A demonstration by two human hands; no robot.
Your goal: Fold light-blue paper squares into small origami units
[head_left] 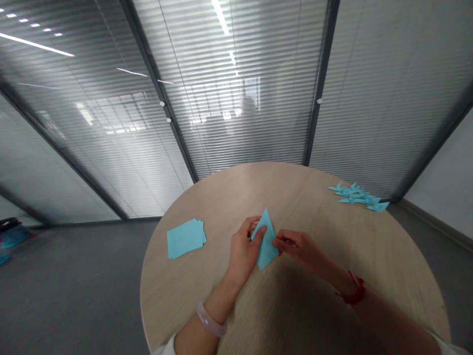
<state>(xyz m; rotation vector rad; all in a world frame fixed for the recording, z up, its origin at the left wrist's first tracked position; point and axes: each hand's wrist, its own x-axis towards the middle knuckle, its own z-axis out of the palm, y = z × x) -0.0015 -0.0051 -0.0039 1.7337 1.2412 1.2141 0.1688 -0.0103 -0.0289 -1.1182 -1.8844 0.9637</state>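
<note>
paper: light blue origami piece (266, 241), folded into a narrow kite shape
pose: long axis pointing away, tip up top
where: mid-bench (221, 197), pinched on both side edges

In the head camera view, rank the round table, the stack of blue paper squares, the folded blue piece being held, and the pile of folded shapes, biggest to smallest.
1. Round table.
2. Stack of blue paper squares.
3. Pile of folded shapes, though it lies farther off, so unsure against the stack.
4. Folded blue piece, partly hidden by both hands.
</note>
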